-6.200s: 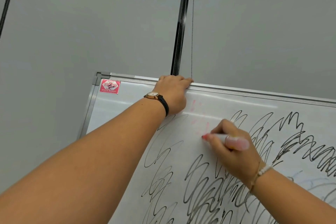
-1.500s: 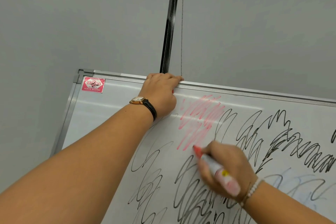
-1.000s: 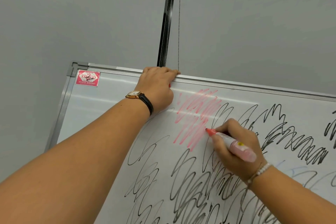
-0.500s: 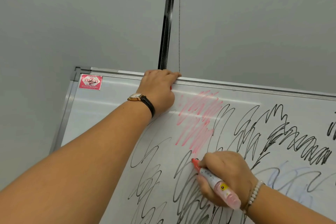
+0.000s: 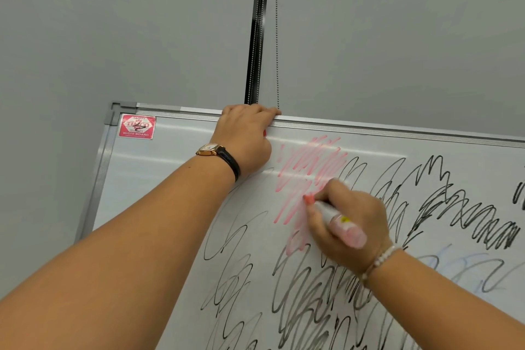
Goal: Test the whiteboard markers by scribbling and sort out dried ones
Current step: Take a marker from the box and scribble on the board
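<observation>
A: How is the whiteboard (image 5: 170, 167) finished?
B: A glossy, smooth face is seen, edged by a ribbed metal frame (image 5: 397, 129).
A: And the rest?
B: The marker (image 5: 338, 217) is cased in smooth pale plastic, the watch (image 5: 209, 149) in shiny gold-toned metal; the wall (image 5: 127, 31) is finished matt grey.

left hand (image 5: 245, 138): watch (image 5: 210, 148) at wrist, small gold case, pale dial, thin black strap | right hand (image 5: 348, 231): bracelet (image 5: 382, 258) at wrist, one string of small white beads | forearms (image 5: 142, 250): bare to frame edge
</observation>
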`<state>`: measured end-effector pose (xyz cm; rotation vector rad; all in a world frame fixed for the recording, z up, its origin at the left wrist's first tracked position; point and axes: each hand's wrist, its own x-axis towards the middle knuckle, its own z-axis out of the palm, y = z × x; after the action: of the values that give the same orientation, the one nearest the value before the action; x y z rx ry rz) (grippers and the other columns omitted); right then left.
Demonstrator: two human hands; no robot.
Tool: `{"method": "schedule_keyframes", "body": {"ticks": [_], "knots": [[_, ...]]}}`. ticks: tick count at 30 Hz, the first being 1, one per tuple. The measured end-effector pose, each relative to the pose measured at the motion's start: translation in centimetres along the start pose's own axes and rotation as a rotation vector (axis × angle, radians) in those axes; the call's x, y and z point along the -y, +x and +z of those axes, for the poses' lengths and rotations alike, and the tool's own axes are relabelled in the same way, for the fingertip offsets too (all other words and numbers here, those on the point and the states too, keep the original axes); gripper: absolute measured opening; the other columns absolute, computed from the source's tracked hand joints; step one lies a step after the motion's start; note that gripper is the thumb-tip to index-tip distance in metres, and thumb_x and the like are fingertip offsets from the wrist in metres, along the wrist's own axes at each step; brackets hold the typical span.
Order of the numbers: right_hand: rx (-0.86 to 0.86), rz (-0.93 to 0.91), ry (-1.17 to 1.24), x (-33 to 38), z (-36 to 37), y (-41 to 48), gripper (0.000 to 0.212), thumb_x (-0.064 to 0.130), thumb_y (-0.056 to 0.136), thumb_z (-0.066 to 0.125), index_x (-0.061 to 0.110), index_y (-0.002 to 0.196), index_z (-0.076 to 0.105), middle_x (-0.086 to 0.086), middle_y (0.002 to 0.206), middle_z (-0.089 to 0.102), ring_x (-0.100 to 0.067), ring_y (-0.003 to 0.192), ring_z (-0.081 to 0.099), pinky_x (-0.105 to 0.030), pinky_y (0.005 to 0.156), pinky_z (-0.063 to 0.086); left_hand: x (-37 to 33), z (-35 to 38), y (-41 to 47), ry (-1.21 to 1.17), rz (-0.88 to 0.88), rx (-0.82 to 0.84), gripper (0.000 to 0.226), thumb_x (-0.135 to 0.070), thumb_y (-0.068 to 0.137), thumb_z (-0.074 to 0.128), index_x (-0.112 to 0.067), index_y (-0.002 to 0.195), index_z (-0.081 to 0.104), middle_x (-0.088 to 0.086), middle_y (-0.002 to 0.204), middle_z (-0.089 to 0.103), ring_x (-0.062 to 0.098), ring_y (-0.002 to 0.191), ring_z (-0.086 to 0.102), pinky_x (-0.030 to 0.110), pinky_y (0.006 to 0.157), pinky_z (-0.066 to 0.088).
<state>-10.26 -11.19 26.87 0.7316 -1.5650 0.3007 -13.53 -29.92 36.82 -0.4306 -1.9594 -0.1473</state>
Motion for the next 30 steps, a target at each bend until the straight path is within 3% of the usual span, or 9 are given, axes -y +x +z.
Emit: {"method": "schedule_keyframes", "body": {"ticks": [3, 8, 12, 15, 17, 19, 22, 26, 30], "knots": [[0.112, -0.286, -0.026, 1.2, 1.1, -1.3, 0.026, 0.04, 0.075, 0.053, 0.018, 0.063, 0.059, 0.008, 0.046, 0.047, -0.016, 0.037, 0.043, -0.02, 0.042, 0.038, 0.0, -0.1, 0.0, -0.006, -0.007, 0.019, 0.056, -0.011, 0.084, 0.037, -0.025, 0.137, 0.046, -0.004, 0.13, 0.054, 0.02, 0.121, 0.043, 0.029, 0.103, 0.02], [-0.056, -0.02, -0.035, -0.5, 0.3, 1.7, 0.03, 0.041, 0.079, 0.051, 0.014, 0.067, 0.059, 0.006, 0.049, 0.056, -0.021, 0.038, 0.053, -0.024, 0.039, 0.044, 0.0, -0.1, 0.0, 0.001, 0.005, 0.01, 0.066, -0.019, 0.074, 0.025, -0.025, 0.136, 0.048, -0.004, 0.128, 0.055, 0.02, 0.119, 0.045, 0.029, 0.1, 0.021], [0.072, -0.265, 0.01, 0.9, 1.2, 0.6, 0.026, 0.038, 0.075, 0.054, 0.015, 0.064, 0.06, 0.006, 0.046, 0.05, -0.018, 0.037, 0.046, -0.019, 0.041, 0.04, -0.1, -0.1, 0.0, -0.006, 0.005, 0.014, 0.056, -0.014, 0.083, 0.034, -0.025, 0.136, 0.047, -0.003, 0.128, 0.054, 0.02, 0.12, 0.044, 0.029, 0.102, 0.02], [-0.009, -0.041, -0.03, 0.0, 1.0, 2.7, 0.03, 0.042, 0.077, 0.049, 0.015, 0.066, 0.057, 0.004, 0.046, 0.053, -0.023, 0.037, 0.05, -0.023, 0.04, 0.043, -0.1, -0.1, 0.1, -0.011, -0.009, 0.023, 0.056, -0.006, 0.083, 0.042, -0.025, 0.136, 0.047, -0.004, 0.129, 0.054, 0.021, 0.121, 0.043, 0.03, 0.103, 0.02], [-0.075, 0.123, -0.001, -0.1, 1.0, 3.9, 0.029, 0.044, 0.076, 0.046, 0.017, 0.068, 0.053, 0.005, 0.049, 0.055, -0.022, 0.039, 0.051, -0.022, 0.043, 0.041, 0.0, -0.1, 0.1, -0.007, -0.009, 0.019, 0.058, -0.014, 0.08, 0.035, -0.026, 0.136, 0.048, -0.004, 0.128, 0.055, 0.021, 0.121, 0.044, 0.031, 0.102, 0.021], [0.005, 0.039, 0.013, 0.9, 1.6, 3.8, 0.028, 0.044, 0.076, 0.045, 0.018, 0.068, 0.053, 0.005, 0.048, 0.055, -0.022, 0.039, 0.052, -0.021, 0.043, 0.041, 0.0, -0.1, 0.1, 0.004, -0.003, 0.024, 0.066, -0.019, 0.073, 0.029, -0.027, 0.135, 0.047, -0.004, 0.128, 0.055, 0.021, 0.121, 0.044, 0.031, 0.102, 0.021], [0.119, -0.107, 0.059, 2.2, 2.4, 3.2, 0.029, 0.046, 0.075, 0.044, 0.019, 0.068, 0.054, 0.005, 0.048, 0.057, -0.023, 0.04, 0.054, -0.021, 0.044, 0.044, 0.0, -0.1, 0.0, 0.004, -0.007, 0.047, 0.059, -0.014, 0.081, 0.036, -0.027, 0.138, 0.044, -0.005, 0.131, 0.052, 0.02, 0.123, 0.042, 0.031, 0.104, 0.02], [-0.061, 0.214, 0.013, 0.8, 1.9, 6.1, 0.038, 0.051, 0.072, 0.034, 0.018, 0.072, 0.052, 0.004, 0.057, 0.06, -0.027, 0.052, 0.057, -0.025, 0.053, 0.041, -0.1, -0.3, 0.0, 0.006, -0.009, 0.039, 0.06, -0.018, 0.08, 0.031, -0.026, 0.138, 0.044, -0.004, 0.131, 0.052, 0.02, 0.123, 0.041, 0.03, 0.104, 0.019], [0.12, -0.109, 0.022, 2.1, 2.6, 4.3, 0.032, 0.046, 0.074, 0.044, 0.017, 0.07, 0.057, 0.004, 0.05, 0.057, -0.025, 0.044, 0.054, -0.021, 0.05, 0.035, -0.1, -0.4, -0.1, 0.005, -0.001, 0.028, 0.073, -0.021, 0.067, 0.024, -0.027, 0.137, 0.046, -0.005, 0.129, 0.053, 0.019, 0.122, 0.042, 0.029, 0.102, 0.019]]}}
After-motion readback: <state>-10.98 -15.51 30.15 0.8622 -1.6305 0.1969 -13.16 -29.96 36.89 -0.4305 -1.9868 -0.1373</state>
